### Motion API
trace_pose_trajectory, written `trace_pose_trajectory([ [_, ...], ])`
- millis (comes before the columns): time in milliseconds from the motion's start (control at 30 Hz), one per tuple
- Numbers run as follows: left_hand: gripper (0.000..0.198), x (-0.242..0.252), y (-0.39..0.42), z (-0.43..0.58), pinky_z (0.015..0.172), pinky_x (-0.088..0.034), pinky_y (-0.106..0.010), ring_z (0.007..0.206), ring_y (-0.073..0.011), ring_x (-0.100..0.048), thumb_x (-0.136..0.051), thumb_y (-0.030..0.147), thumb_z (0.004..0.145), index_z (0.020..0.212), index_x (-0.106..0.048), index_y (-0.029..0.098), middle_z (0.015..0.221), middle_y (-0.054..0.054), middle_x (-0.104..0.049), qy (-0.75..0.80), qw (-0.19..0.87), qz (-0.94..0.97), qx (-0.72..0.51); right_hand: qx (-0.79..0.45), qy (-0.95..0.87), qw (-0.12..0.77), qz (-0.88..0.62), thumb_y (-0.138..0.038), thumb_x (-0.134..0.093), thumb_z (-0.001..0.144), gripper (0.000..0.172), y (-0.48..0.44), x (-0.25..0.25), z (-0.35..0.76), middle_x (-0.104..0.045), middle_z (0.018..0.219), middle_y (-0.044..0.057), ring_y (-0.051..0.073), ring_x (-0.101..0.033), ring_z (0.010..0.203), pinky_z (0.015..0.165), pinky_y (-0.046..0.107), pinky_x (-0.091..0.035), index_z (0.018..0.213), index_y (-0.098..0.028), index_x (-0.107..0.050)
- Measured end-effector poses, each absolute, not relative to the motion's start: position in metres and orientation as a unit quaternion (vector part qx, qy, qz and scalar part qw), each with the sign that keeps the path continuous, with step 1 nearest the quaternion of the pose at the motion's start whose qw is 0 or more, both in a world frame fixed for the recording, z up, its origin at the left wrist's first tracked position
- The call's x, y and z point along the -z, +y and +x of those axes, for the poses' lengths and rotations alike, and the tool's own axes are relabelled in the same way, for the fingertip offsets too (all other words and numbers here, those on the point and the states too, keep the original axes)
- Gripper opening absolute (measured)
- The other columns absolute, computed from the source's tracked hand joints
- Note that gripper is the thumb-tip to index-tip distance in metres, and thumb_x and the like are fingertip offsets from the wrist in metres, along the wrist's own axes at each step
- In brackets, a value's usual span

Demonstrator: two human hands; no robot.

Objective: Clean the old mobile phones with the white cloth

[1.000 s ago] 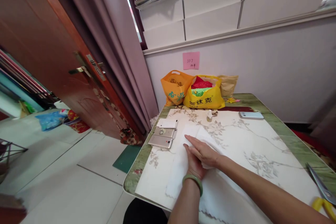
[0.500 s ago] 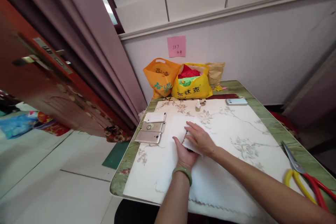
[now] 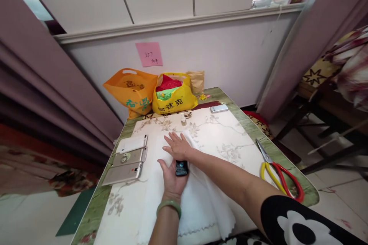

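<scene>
L hand (image 3: pixel 171 178): small black device (image 3: pixel 181 168) lies on it at the finger end. Thumb splayed out left, not on the device. Fingers hidden under device + R wrist, so can't tell if they curl round it or lie flat. Green bangle (image 3: pixel 169 207) on L wrist.

R hand (image 3: pixel 178 146): just beyond the device, palm down, fingers spread apart, pressed flat on the white cloth (image 3: pixel 198 203). Nothing gripped.

Cloth is under both hands, scalloped hem hangs over the near table edge. It lies on a floral sheet (image 3: pixel 232 141) covering most of the green table (image 3: pixel 299 182).

L of my hands: 3 phones in a row, touching or nearly so: white one (image 3: pixel 132 143) farthest, then one w/ a ring holder (image 3: pixel 130 157), then a gold one (image 3: pixel 122 173).

R side, well apart from the hands: scissors (image 3: pixel 277 172), red + yellow handles, tips pointing away from me.

Far end: small bottle (image 3: pixel 183 121), 4th phone (image 3: pixel 219 108), then orange bag (image 3: pixel 132 92), yellow bag (image 3: pixel 174 98), brown bag (image 3: pixel 197 80) against the wall. Pink note (image 3: pixel 148 54) on the wall above the bags.
</scene>
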State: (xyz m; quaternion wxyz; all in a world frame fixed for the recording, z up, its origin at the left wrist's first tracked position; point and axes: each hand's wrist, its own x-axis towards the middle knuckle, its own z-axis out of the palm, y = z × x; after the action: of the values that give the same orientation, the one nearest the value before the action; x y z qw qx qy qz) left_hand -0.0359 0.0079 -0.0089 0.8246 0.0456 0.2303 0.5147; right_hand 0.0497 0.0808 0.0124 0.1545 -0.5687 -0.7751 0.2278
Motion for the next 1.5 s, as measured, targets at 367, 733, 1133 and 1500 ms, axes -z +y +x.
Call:
trace_pose_trajectory([
  [367,0.083,0.008,-0.004,-0.037,0.103,-0.035,-0.057,0.131,-0.0372,-0.041,-0.037,0.082,0.072,0.13,-0.054,0.024,0.14,-0.016,-0.049,0.222,0.833,0.023,-0.506,-0.15,-0.849,0.161,-0.48,-0.05,-0.029,0.097,0.063,0.013,-0.008,0.072,-0.014,0.157,0.01,0.027,-0.003,0.145,0.114,0.055,0.002,0.15,-0.018,-0.019],
  [733,0.062,0.013,-0.009,-0.03,0.106,-0.036,-0.047,0.135,-0.0288,-0.037,-0.025,0.067,0.086,0.13,-0.054,0.033,0.147,-0.004,-0.042,0.216,0.781,0.072,-0.582,-0.172,-0.891,0.157,-0.39,-0.053,-0.02,0.098,0.062,0.015,-0.019,0.036,-0.021,0.155,0.007,0.022,-0.009,0.144,0.116,0.05,0.0,0.151,-0.021,-0.017],
  [1133,0.063,0.004,-0.012,-0.036,0.084,-0.051,-0.036,0.097,-0.0232,-0.064,-0.047,0.069,0.079,0.115,-0.063,0.019,0.11,-0.012,-0.067,0.203,0.817,0.075,-0.535,-0.189,-0.689,0.425,-0.556,-0.053,-0.021,0.097,0.059,0.014,-0.015,0.101,-0.041,0.145,0.012,0.023,-0.035,0.135,0.106,0.042,-0.034,0.143,-0.018,-0.033],
  [1500,0.02,0.011,-0.008,-0.03,0.096,-0.046,-0.041,0.095,-0.0195,-0.064,-0.063,0.024,0.082,0.101,-0.065,0.017,0.096,-0.008,-0.069,0.243,0.785,0.088,-0.563,-0.086,-0.739,0.094,-0.661,-0.062,-0.062,0.072,0.044,-0.119,-0.026,0.146,-0.065,0.085,0.003,0.021,-0.062,0.07,0.055,0.027,-0.033,0.091,-0.024,-0.05],
])
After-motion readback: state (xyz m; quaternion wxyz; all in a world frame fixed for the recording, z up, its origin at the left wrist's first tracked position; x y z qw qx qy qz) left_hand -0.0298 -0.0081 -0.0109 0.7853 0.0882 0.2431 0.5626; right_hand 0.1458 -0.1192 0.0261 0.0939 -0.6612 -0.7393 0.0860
